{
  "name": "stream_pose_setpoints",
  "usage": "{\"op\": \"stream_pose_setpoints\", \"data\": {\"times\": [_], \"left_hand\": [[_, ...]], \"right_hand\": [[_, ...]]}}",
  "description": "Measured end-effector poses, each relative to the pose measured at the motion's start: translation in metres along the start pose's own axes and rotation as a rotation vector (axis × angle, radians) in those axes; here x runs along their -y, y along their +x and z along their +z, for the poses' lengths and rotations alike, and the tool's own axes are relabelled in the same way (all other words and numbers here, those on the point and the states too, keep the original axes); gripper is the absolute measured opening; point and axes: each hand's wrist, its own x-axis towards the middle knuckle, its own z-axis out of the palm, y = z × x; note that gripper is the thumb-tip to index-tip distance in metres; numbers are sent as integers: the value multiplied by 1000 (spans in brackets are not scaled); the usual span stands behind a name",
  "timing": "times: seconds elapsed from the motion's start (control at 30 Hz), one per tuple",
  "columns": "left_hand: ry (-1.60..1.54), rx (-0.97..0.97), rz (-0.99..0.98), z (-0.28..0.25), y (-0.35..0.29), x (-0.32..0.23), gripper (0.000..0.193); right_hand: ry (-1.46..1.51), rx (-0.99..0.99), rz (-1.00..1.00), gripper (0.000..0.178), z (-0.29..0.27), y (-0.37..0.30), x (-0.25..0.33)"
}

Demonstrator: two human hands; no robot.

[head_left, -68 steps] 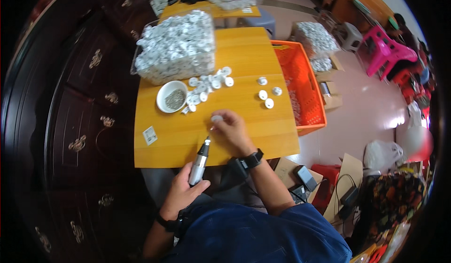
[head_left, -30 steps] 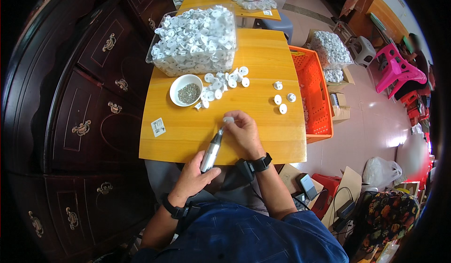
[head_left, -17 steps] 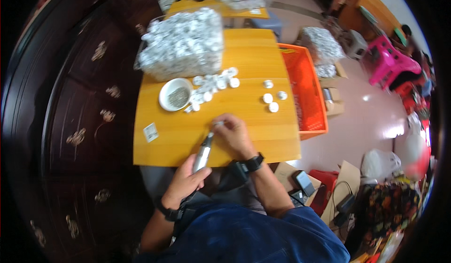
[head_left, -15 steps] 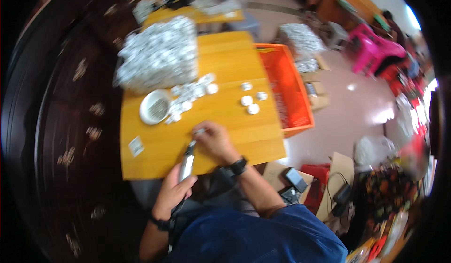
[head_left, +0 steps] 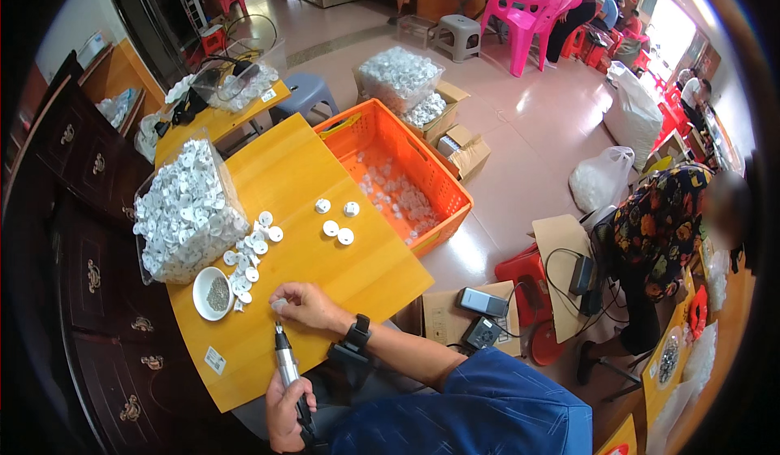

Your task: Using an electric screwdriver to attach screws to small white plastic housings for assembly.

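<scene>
My left hand (head_left: 290, 413) is wrapped round a silver and black electric screwdriver (head_left: 286, 364), its tip pointing away from me. At that tip, my right hand (head_left: 313, 307) pinches a small whitish plastic piece (head_left: 279, 304). Whether tip and piece touch is too small to tell. Just beyond my hands lies a loose cluster of white round plastic parts (head_left: 252, 275). Left of it stands a white bowl (head_left: 202, 299) holding small metal pieces, likely screws (head_left: 218, 294). Several more white round parts (head_left: 331, 228) sit apart toward the table's right edge.
A clear tub heaped with white parts (head_left: 191, 215) stands at the wooden table's (head_left: 366, 272) far left. An orange crate (head_left: 443, 226) adjoins the right edge. Dark drawers (head_left: 89, 268) line the left. A person in a flowered top (head_left: 662, 219) is at the right, near boxes and power supplies (head_left: 483, 302).
The view has swung, so the table now appears further left and more of the room shows at right. My hands still hold the screwdriver and the small piece close together.
</scene>
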Motion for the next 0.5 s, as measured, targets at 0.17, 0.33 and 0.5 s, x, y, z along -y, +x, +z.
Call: {"op": "stream_pose_setpoints", "data": {"times": [0.17, 0.33, 0.5], "left_hand": [[37, 48, 21, 14, -28, -13, 33], [54, 18, 43, 9, -43, -8, 34], [59, -19, 9, 17, -51, -9, 32]], "right_hand": [[47, -68, -29, 11, -5, 6, -9], [-428, -141, -179, 12, -28, -19, 39], [-461, -220, -168, 11, -59, -39, 40]]}}
